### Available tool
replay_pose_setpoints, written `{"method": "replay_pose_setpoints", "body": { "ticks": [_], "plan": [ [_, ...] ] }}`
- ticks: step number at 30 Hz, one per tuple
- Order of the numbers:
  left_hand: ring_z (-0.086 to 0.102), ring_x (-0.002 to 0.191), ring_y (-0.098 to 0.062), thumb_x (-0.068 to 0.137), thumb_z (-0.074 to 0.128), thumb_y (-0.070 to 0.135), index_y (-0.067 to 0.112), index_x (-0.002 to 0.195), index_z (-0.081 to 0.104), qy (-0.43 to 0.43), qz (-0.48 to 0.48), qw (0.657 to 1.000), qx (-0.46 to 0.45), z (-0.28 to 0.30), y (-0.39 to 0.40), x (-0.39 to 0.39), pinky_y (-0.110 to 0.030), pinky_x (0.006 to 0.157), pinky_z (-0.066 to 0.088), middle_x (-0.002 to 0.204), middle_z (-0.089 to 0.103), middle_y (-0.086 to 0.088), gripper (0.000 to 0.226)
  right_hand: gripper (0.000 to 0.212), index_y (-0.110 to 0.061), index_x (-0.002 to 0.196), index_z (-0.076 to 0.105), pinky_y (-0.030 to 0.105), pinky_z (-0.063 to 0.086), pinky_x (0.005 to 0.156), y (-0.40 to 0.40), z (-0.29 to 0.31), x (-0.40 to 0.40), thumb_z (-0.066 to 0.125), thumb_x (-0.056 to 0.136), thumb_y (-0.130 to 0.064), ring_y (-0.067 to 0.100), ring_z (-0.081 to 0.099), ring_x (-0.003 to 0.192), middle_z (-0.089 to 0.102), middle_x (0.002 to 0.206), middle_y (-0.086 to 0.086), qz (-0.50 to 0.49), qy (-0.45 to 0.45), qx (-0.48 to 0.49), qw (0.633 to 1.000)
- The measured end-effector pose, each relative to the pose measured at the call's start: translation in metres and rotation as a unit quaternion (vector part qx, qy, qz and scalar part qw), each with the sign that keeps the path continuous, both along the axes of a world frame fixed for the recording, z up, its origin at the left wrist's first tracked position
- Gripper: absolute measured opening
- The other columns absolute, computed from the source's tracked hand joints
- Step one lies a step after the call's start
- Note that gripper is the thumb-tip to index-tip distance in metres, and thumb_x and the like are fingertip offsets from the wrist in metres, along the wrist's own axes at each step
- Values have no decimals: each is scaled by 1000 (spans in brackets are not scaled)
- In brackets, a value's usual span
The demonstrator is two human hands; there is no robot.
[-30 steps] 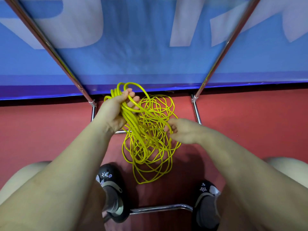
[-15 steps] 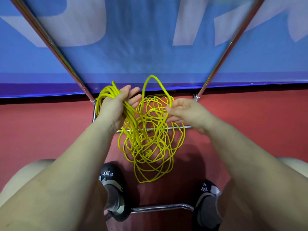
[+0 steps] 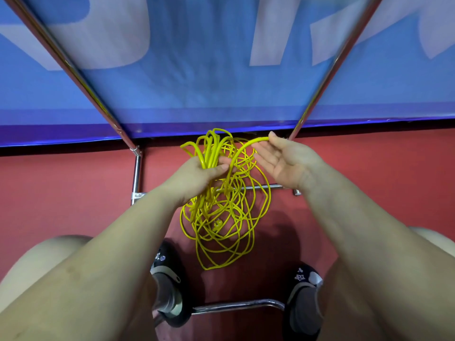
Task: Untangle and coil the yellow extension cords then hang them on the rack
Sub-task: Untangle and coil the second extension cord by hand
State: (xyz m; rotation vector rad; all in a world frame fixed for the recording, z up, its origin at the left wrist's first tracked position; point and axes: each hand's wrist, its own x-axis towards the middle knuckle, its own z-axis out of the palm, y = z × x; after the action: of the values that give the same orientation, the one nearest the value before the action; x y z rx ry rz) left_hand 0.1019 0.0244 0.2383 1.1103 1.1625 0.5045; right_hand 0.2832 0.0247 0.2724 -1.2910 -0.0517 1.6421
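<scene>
My left grip (image 3: pixel 199 177) is clenched around a bundle of gathered loops of the yellow extension cords (image 3: pixel 221 217). The loop tops (image 3: pixel 211 141) fan out above my knuckles, toward the blue banner (image 3: pixel 221 70), and the rest of the strands hang below my fist in a loose tangle. That tangle spreads over the red floor (image 3: pixel 73 193) between my two arms, its lowest loop (image 3: pixel 211 265) reaching down near my shoes. A small plug-like piece (image 3: pixel 218 223) sits in the middle of the mess, too small for me to make out well.

My right grip (image 3: pixel 283 163) is palm up with the fingers mostly straight and spread, up beside the left one. One single strand (image 3: pixel 248 145) arcs from the bundle at my left thumb up to my right fingertips (image 3: pixel 272 137), where it looks pinched between thumb and forefinger; the other fingers hold nothing.

The metal rack (image 3: pixel 136 168) frames all this: two shiny slanted poles run up across the banner, a crossbar (image 3: pixel 261 187) passes behind the tangle just below my right wrist, and a lower bar (image 3: pixel 234 305) lies between my black shoes (image 3: pixel 170 279). No cord hangs on the rack.
</scene>
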Motion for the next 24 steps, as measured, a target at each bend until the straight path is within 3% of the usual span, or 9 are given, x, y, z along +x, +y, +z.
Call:
{"method": "replay_pose_setpoints", "body": {
  "ticks": [3, 5, 7, 9, 11, 13, 16, 19, 24],
  "plan": [
    [64, 94, -13, 95, 52, 9, 9, 116, 57, 6, 5, 1000, 21, 0, -3, 4, -21, 81, 53, 102, 68, -5, 22, 18, -7, 82, 52, 28, 56, 60, 1, 0, 0, 47, 97, -16, 13, 68, 54, 69, 65, 4, -9, 6, 20, 1000],
    [64, 92, -13, 93, 55, 11, 18, 106, 59, 25, 18, 999, 40, 0, -2, 6, -16, 73, 51, 100, 68, -4, 15, 20, -7, 85, 52, 30, 54, 73, 1, 1, 0, 44, 98, -19, 16, 70, 71, 66, 84, 6, 9, 9, 42, 999],
    [62, 88, -16, 93, 55, 10, 23, 92, 61, 25, 30, 998, 51, -1, -1, 7, -22, 75, 52, 92, 67, -3, 15, 17, -8, 94, 53, 32, 51, 84, 0, 4, -2, 42, 99, -20, 21, 64, 100, 63, 100, 6, 50, 3, 73, 996],
    [62, 81, -17, 94, 53, 9, 20, 87, 61, 7, 47, 998, 50, 0, 1, 6, -33, 77, 54, 82, 64, -2, 16, 21, -9, 114, 51, 31, 49, 86, -1, 2, -3, 46, 97, -20, 22, 61, 104, 61, 107, 6, 118, -68, 94, 986],
    [65, 70, -11, 95, 51, 8, 17, 87, 61, -17, 86, 995, 36, 1, 5, 3, -31, 70, 55, 72, 65, 3, 15, 33, -10, 125, 48, 26, 48, 81, -5, -6, -6, 54, 93, -19, 18, 62, 92, 63, 104, 6, 238, -262, 112, 929],
    [66, 61, -7, 95, 50, 8, 15, 87, 60, -51, 130, 990, 11, 3, 8, 2, -25, 61, 55, 64, 66, 7, 15, 36, -7, 122, 53, 27, 48, 75, -13, -15, -9, 61, 89, -16, 16, 59, 86, 62, 100, 7, 359, -425, 146, 818],
    [65, 58, -6, 96, 49, 10, 14, 90, 60, -88, 161, 983, -14, 6, 12, -2, -22, 55, 54, 62, 66, 7, 14, 35, -8, 120, 57, 32, 47, 91, -26, -30, -15, 64, 86, -17, 13, 55, 93, 57, 100, 5, 497, -461, 169, 715],
    [65, 60, -8, 97, 47, 11, 13, 92, 60, -147, 186, 971, -46, 9, 15, -5, -25, 57, 55, 67, 65, 5, 14, 35, -11, 119, 57, 31, 42, 99, -34, -38, -20, 65, 86, -18, 14, 55, 105, 60, 114, 9, 547, -452, 174, 683],
    [63, 56, -7, 97, 45, 11, 12, 91, 59, -206, 221, 951, -62, 14, 18, -7, -23, 55, 54, 63, 66, 6, 16, 25, -11, 109, 57, 20, 40, 96, -33, -36, -20, 65, 85, -12, 10, 52, 101, 57, 106, 3, 531, -432, 211, 698]
  ]
}}
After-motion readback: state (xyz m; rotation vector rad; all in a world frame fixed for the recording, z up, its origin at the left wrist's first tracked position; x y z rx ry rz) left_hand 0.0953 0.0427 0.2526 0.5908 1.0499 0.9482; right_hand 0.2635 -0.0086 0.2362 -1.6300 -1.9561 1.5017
